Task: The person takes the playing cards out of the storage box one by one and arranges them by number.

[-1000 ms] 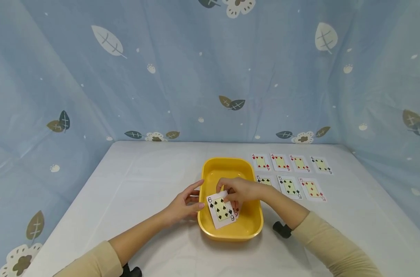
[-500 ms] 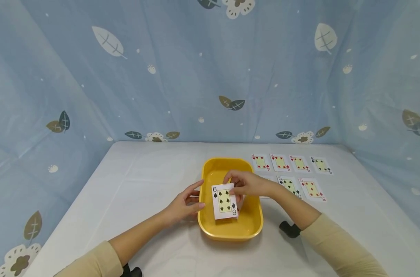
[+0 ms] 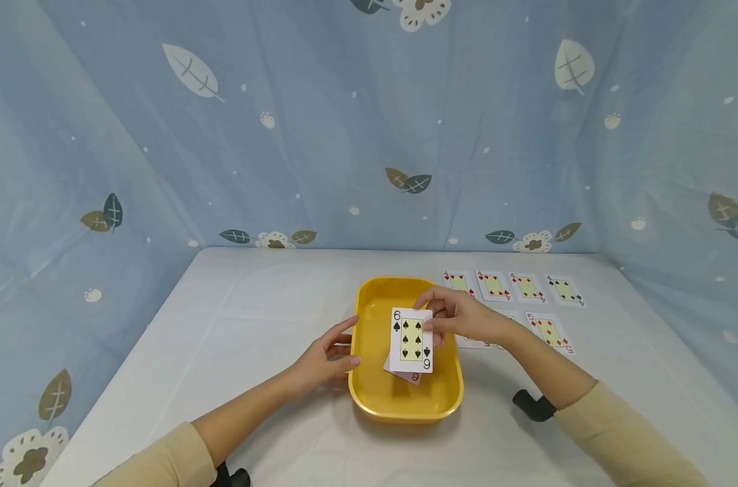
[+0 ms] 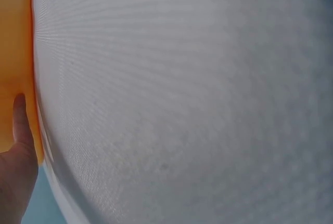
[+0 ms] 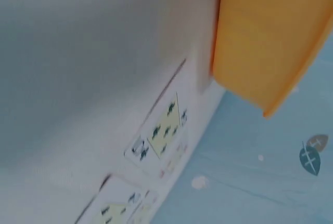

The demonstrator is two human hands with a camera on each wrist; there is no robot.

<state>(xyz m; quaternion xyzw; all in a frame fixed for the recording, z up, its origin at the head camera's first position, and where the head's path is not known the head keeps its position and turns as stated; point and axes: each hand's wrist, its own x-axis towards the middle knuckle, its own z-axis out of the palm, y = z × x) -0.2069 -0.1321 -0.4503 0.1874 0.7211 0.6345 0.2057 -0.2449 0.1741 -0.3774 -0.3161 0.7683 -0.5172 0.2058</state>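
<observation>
My right hand (image 3: 450,318) pinches a six of spades (image 3: 411,339) by its right edge and holds it face up above the yellow tub (image 3: 369,399). Under the card, another card (image 3: 408,376) with a red nine lies in the tub. My left hand (image 3: 327,357) rests against the tub's left wall with fingers relaxed; in the left wrist view a finger (image 4: 20,115) touches the yellow tub (image 4: 13,52). The right wrist view shows the tub's outer wall (image 5: 265,37) and a black-suited card (image 5: 158,130) on the table.
Face-up cards lie on the white table right of the tub: a back row of fours (image 3: 509,286) and a nearer row with a red five (image 3: 548,333), partly hidden by my right hand. Blue leaf-print cloth (image 3: 222,135) walls the table in.
My right hand has lifted the six of spades up and to the right, away from the tub floor, uncovering the card beneath. The left hand has stayed put.
</observation>
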